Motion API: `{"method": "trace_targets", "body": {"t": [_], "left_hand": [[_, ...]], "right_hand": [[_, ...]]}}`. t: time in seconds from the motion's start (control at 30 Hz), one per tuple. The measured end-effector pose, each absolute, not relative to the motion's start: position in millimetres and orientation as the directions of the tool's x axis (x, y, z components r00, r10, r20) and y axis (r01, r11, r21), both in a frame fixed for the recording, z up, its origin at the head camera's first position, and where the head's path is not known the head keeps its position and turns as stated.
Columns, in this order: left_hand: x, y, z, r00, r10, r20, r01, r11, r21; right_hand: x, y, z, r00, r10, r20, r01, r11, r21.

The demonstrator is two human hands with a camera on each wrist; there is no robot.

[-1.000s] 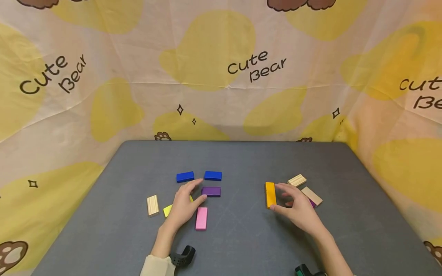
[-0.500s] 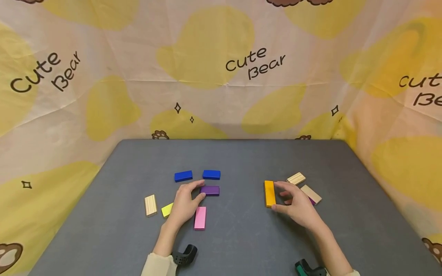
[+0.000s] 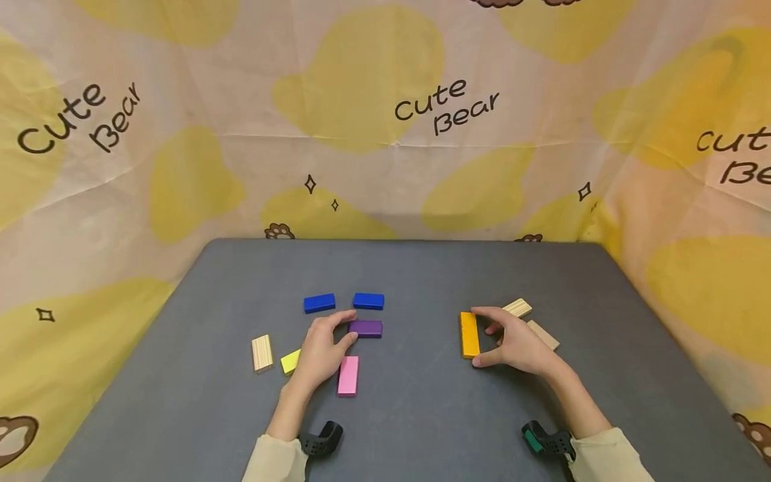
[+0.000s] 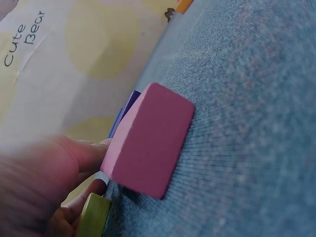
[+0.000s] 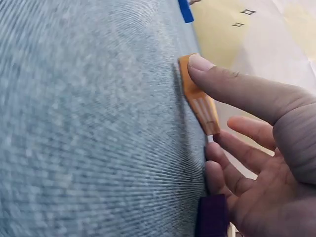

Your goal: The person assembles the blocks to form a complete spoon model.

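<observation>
My right hand (image 3: pixel 523 345) pinches the orange block (image 3: pixel 469 335) toward the desk's right edge (image 3: pixel 653 326); I can't tell whether my left hand (image 3: pixel 320 348) grips.

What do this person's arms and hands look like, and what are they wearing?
The left sleeve and right sleeve are pale cream. The left hand and right hand wear no gloves. A curved black device sits at the left wrist; the right wrist's black device has a green part.
</observation>
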State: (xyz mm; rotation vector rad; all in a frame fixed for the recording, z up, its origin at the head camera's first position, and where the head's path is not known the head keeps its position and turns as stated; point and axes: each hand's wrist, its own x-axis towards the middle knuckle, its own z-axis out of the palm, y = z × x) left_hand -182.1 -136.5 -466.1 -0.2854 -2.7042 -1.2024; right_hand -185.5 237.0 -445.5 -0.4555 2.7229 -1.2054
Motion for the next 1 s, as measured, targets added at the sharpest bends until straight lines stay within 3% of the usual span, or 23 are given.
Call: {"method": "trace_targets", "body": {"t": [1.0], "left_hand": [[-182.1,-137.1,-462.7,-0.975,0.104,0.199,0.216,0.668,0.712]], "right_hand": [[-194.4,237.4,-449.0,-0.926,-0.376,-0.015,-0.232,0.602,-0.764]]}}
